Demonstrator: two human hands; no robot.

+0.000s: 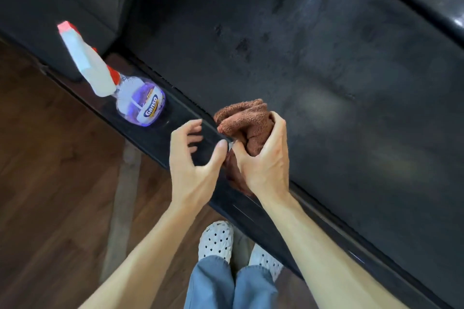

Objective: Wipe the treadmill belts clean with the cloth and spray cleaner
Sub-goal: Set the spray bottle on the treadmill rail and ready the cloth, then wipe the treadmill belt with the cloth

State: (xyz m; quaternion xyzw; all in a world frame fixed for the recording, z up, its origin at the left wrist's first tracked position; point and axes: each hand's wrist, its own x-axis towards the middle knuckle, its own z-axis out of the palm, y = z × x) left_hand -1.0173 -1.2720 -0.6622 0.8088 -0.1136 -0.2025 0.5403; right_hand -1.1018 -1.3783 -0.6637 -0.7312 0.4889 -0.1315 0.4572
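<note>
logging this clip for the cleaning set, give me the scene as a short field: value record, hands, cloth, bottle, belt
left hand: left hand open, fingers spread above the side rail, thumb tip near the cloth
right hand: right hand grips the bunched brown cloth
cloth position: at the belt's near edge, by the rail
spray bottle: spray bottle stands on the side rail, untouched, white trigger head with red nozzle
treadmill belt: treadmill belt black, with dark blotches and pale smears
floor: wood floor

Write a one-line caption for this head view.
Right hand grips a brown cloth at the treadmill belt edge; left hand open beside it, spray bottle nearby.
</note>
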